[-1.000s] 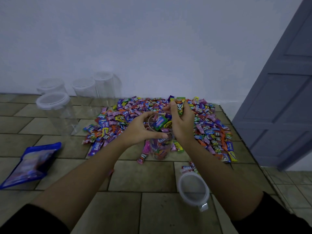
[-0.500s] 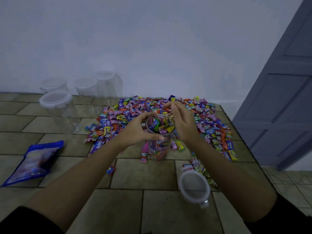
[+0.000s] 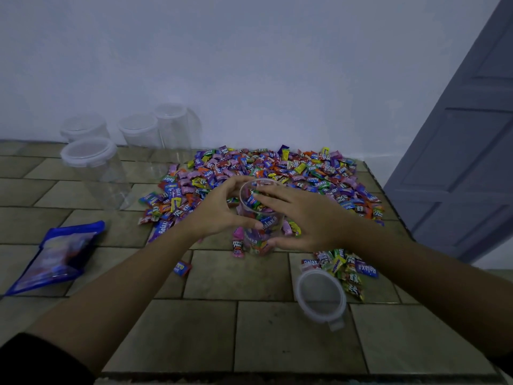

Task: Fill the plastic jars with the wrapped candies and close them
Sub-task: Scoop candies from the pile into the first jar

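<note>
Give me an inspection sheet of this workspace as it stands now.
Surface: tiled surface, dimly lit.
Job's things: open jar upright, holding candies; loose lid lying apart, near right; candy pile behind the jar; four lidded jars, apparently empty, back left.
Clutter: blue bag at left; stray candy near the left forearm.
Hands: left hand grips the jar; right hand lays straight fingers over its mouth.
Cables: nothing seen.
Surroundings: pale wall behind; grey door at right.
</note>
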